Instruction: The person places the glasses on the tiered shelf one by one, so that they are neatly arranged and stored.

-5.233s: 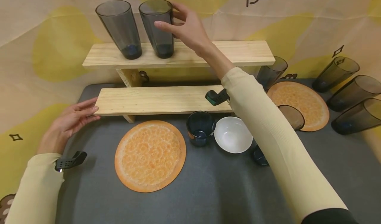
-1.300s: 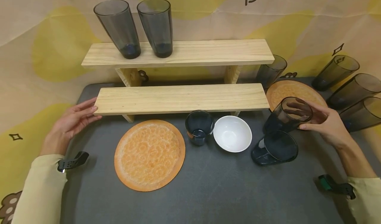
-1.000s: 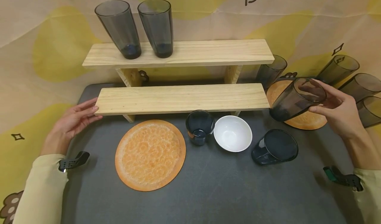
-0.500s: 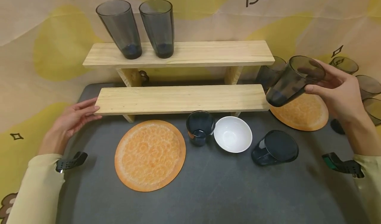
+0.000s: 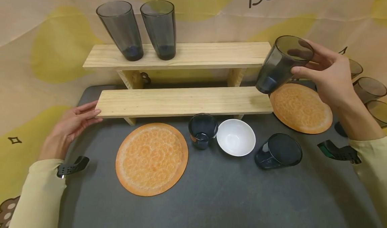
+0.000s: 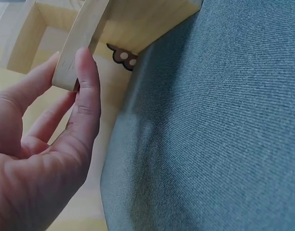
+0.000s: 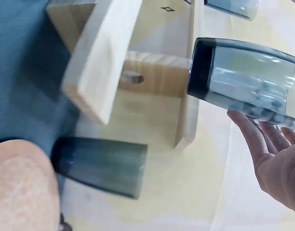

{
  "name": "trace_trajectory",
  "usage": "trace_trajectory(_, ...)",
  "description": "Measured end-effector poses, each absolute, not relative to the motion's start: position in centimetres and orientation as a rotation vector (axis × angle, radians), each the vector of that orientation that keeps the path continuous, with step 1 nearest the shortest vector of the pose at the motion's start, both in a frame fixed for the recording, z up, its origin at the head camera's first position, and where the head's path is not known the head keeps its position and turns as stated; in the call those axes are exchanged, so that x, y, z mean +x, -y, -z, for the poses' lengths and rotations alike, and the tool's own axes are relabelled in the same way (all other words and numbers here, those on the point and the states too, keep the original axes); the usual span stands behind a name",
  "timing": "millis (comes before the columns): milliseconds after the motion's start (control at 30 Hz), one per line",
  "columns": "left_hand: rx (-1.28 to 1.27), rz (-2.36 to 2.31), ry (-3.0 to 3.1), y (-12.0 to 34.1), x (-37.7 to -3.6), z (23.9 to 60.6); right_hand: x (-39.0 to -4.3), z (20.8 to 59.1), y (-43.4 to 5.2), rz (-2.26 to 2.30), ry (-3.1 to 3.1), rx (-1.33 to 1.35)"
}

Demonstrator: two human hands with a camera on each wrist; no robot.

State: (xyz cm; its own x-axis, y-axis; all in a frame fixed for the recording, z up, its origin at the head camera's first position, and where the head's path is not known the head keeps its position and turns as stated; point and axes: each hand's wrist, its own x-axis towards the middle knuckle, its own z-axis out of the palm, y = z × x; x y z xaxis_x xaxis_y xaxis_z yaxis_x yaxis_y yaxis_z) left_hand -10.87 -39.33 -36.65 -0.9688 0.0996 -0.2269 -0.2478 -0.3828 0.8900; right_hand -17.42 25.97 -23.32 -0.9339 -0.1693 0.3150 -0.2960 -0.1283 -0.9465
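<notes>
My right hand [image 5: 335,73] grips a tall smoky-grey drinking glass [image 5: 281,66] by its side, thumb toward me. The glass is tilted in the head view, raised by the right end of the wooden two-step shelf [image 5: 187,102]. The right wrist view has this glass [image 7: 248,77] beside the upper board, fingers behind its wall. My left hand [image 5: 71,125] holds the left end of the lower board; in the left wrist view the board's end [image 6: 73,62] is pinched between thumb and fingers. Two similar glasses [image 5: 122,33] stand at the left of the upper board.
A round orange-brown mat [image 5: 152,159], a short dark glass [image 5: 203,132], a white bowl [image 5: 236,137] and another dark glass [image 5: 278,152] are before the shelf. At right lies a second mat [image 5: 302,108]. Several glasses [image 5: 370,88] stand beyond it, partly behind my right arm.
My right hand let go of a glass on the upper board, then took another from the table at right. It has lifted that glass up and leftward. My left hand has stayed on the shelf.
</notes>
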Motion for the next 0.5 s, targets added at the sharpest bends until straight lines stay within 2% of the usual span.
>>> trace_trajectory(500, -0.17, -2.403, -1.683, 39.5, -10.7, 36.6, -20.3, 21.6, -20.5, -2.18, 2.077, 0.588)
